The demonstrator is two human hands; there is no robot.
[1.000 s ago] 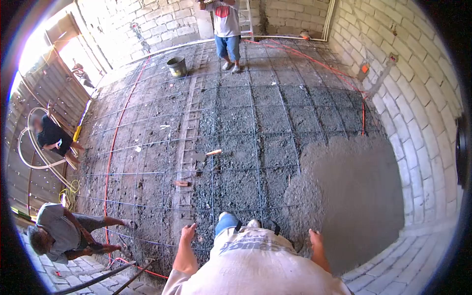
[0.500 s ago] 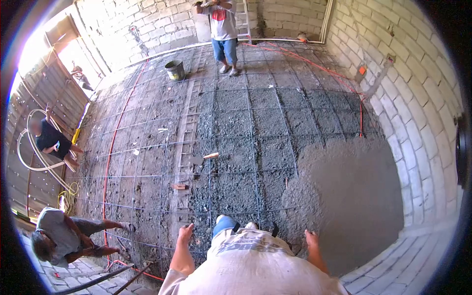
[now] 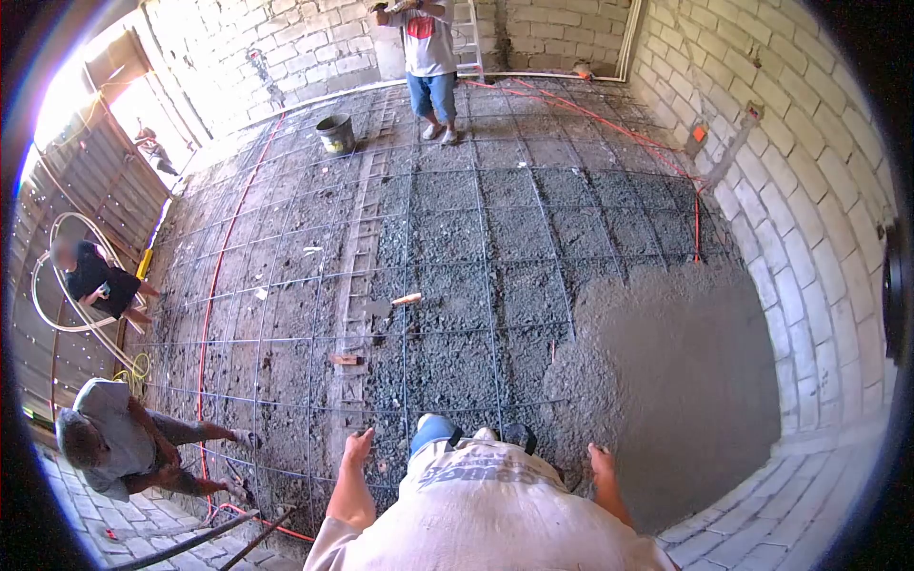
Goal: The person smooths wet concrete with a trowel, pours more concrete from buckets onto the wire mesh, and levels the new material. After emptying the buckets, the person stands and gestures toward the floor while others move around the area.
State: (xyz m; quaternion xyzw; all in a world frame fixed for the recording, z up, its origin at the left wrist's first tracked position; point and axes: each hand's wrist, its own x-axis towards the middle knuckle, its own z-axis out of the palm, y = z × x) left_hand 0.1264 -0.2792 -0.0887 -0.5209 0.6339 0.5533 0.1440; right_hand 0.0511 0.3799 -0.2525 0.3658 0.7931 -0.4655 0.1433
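My left hand (image 3: pixel 356 446) hangs beside my body with its fingers curled in, and I see nothing in it. On the other side, my right hand (image 3: pixel 601 461) is also loosely closed, with no object showing. Below both hands is the floor, with steel reinforcing bars (image 3: pixel 491 285) laid in a grid over dark gravelly concrete (image 3: pixel 447 357). Smooth wet concrete (image 3: pixel 700 381) spreads to the right of my right hand. Ahead, a trowel-like tool with a wooden handle (image 3: pixel 407 299) lies on the bars, and a reddish-brown block (image 3: pixel 346 360) lies nearer.
A person (image 3: pixel 431 57) stands at the back near a bucket (image 3: pixel 335 135) and a ladder (image 3: pixel 473 43). Another person (image 3: pixel 124 443) bends at lower left; one more (image 3: pixel 95 281) sits by the metal sheeting. Orange conduit (image 3: pixel 217 276) crosses the floor. Block walls (image 3: pixel 790 209) enclose the right.
The bent person at lower left has raised their head and upper body slightly. The seated person's arm has shifted. My hands keep nearly the same place, and the view has shifted a little.
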